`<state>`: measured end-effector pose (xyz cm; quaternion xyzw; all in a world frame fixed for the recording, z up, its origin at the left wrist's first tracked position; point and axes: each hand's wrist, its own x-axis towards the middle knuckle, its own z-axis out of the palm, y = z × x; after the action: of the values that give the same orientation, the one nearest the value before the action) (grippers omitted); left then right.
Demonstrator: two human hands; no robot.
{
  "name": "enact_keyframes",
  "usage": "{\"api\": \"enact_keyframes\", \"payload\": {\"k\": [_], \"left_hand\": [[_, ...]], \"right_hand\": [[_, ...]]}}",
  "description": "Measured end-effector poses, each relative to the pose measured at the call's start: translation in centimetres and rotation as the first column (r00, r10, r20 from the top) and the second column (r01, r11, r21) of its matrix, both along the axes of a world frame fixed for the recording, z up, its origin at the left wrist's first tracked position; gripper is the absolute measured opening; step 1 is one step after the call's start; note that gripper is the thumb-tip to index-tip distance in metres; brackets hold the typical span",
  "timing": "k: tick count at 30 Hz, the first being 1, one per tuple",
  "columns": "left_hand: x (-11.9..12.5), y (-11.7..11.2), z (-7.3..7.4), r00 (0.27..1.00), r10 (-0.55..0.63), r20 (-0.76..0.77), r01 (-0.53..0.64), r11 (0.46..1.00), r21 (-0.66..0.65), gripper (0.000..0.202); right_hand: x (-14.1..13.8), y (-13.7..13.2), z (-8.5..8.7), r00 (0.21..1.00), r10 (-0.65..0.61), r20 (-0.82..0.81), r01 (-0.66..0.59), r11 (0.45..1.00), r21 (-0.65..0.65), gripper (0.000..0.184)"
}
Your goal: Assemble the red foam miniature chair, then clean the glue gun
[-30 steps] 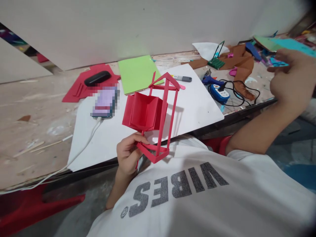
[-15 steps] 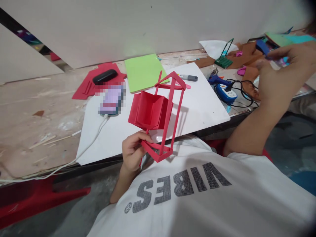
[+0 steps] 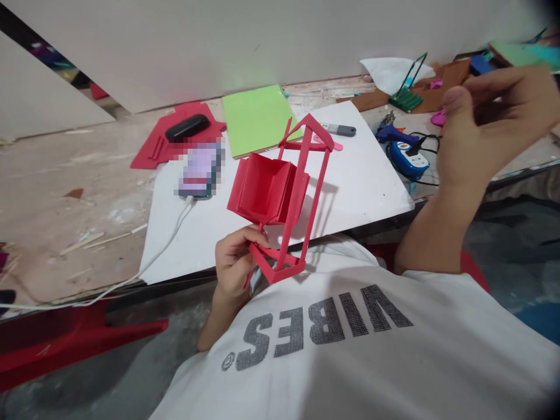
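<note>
My left hand [image 3: 235, 262] is closed on the lower corner of a red foam-sheet model [image 3: 266, 189], held over the table's front edge close to my shirt. An open box shape sits inside a frame of thin red strips, and the whole piece leans to one side. Raised at the right, away from the model, is my right hand [image 3: 490, 125]. Its thumb and index finger come together in a pinch, and whatever may be between them is too small or hidden to make out.
A white board [image 3: 371, 175] lies under the model. On or around it are a phone [image 3: 199, 172] with a white cable, a black case [image 3: 188, 127], a green sheet [image 3: 258, 116], a cutter knife [image 3: 339, 129], a blue glue gun [image 3: 396, 135] and a blue power socket [image 3: 409, 160].
My right hand has moved slightly left, with its thumb now nearer the index finger. The left hand still holds the red model, and the view has shifted a little.
</note>
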<state>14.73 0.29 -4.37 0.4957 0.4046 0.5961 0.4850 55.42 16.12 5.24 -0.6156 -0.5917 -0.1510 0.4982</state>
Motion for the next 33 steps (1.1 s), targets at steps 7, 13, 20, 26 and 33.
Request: {"api": "enact_keyframes", "payload": {"k": [7,13,20,26,33], "left_hand": [[-0.4,0.4,0.5,0.985,-0.068,0.16,0.067,0.998,0.012,0.015],[-1.5,2.3,0.4,0.907,-0.336,0.253,0.283,0.933,0.223,0.04],[-3.3,3.5,-0.8,0.651,-0.473,0.593,0.445,0.872,0.207,0.051],[-3.9,3.5,-0.5,0.661,-0.375,0.65,0.467,0.884,0.034,0.048],[-3.0,4.1,1.0,0.496,-0.586,0.64,0.625,0.753,0.206,0.034]], "right_hand": [[-10.3,-2.8,-3.6,0.931,0.343,-0.127,-0.34,0.939,0.044,0.051],[-11.4,-1.0,-6.4,0.837,0.452,-0.309,-0.427,0.892,0.147,0.047],[-12.6,-1.0,-6.8,0.545,0.723,-0.424,-0.735,0.655,0.172,0.058],[-12.7,-1.2,-7.7,0.529,0.776,-0.342,-0.808,0.584,0.075,0.067],[-11.9,-1.4,-8.7,0.59,0.763,-0.264,-0.782,0.621,0.05,0.056]]}}
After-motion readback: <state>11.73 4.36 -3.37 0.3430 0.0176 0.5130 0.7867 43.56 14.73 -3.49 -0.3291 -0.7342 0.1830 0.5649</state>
